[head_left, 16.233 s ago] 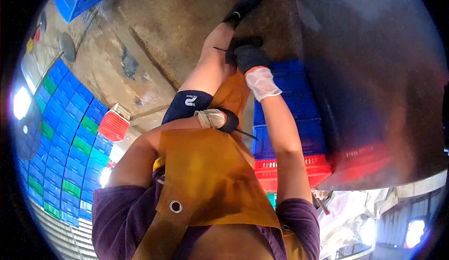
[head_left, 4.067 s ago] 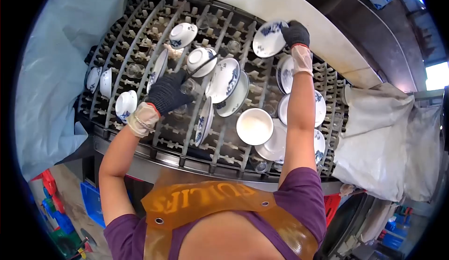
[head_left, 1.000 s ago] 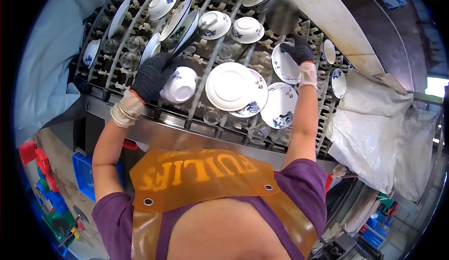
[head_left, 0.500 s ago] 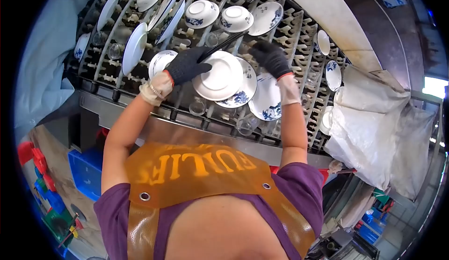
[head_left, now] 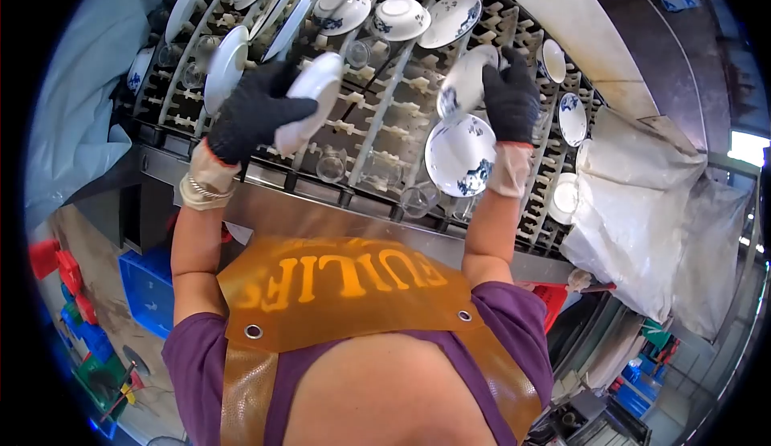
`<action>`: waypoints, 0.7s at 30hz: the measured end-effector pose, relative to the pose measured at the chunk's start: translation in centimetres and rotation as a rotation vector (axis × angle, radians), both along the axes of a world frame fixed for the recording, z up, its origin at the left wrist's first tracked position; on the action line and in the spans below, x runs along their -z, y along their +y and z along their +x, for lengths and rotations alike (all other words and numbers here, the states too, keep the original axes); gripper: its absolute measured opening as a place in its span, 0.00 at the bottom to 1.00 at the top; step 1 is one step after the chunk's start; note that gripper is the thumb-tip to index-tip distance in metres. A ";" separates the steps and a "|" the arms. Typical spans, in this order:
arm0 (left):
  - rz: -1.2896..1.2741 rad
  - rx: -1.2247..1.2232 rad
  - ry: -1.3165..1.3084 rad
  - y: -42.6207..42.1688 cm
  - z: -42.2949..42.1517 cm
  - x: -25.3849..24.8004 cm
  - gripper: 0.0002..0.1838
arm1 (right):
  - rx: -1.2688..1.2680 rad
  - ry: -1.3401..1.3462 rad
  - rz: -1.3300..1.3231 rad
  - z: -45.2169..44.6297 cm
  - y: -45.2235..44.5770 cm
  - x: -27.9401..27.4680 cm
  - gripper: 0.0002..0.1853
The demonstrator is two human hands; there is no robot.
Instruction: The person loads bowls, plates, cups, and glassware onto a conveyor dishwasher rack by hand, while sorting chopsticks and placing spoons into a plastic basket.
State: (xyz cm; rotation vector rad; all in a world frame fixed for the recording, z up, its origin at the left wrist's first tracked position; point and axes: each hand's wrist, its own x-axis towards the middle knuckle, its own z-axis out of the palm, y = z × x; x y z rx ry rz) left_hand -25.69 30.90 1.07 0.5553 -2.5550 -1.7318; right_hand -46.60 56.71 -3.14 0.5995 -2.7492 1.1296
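Observation:
My left hand [head_left: 255, 113], in a black glove over a pale cuff, grips white dishware [head_left: 315, 93], tilted and blurred; whether it is one plate or several stacked I cannot tell. My right hand [head_left: 511, 102], gloved likewise, holds a blue-patterned plate [head_left: 464, 83] by its right edge, tilted above the rack. Just below it, a blue-flowered plate [head_left: 460, 157] leans on the pegged conveyor rack [head_left: 405, 117]. Dark chopsticks [head_left: 367, 89] lie slanted across the pegs between my hands. A white plate [head_left: 226, 70] stands on edge beside my left hand.
Upturned bowls [head_left: 342, 10] and several leaning plates [head_left: 451, 20] fill the far rows. Clear glasses [head_left: 331, 165] sit near the metal front edge [head_left: 265, 175]. Small dishes [head_left: 572, 118] stand at right, beside a plastic curtain [head_left: 622, 205]. A blue crate [head_left: 147, 289] is at lower left.
My left hand has moved left with the white dishware, and the chopsticks it held now lie on the rack. My right hand has shifted right and now holds a patterned plate.

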 end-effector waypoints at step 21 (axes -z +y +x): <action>-0.192 -0.239 0.518 7.4 -2.9 4.2 0.10 | -0.797 0.684 0.340 0.3 -5.5 4.2 0.03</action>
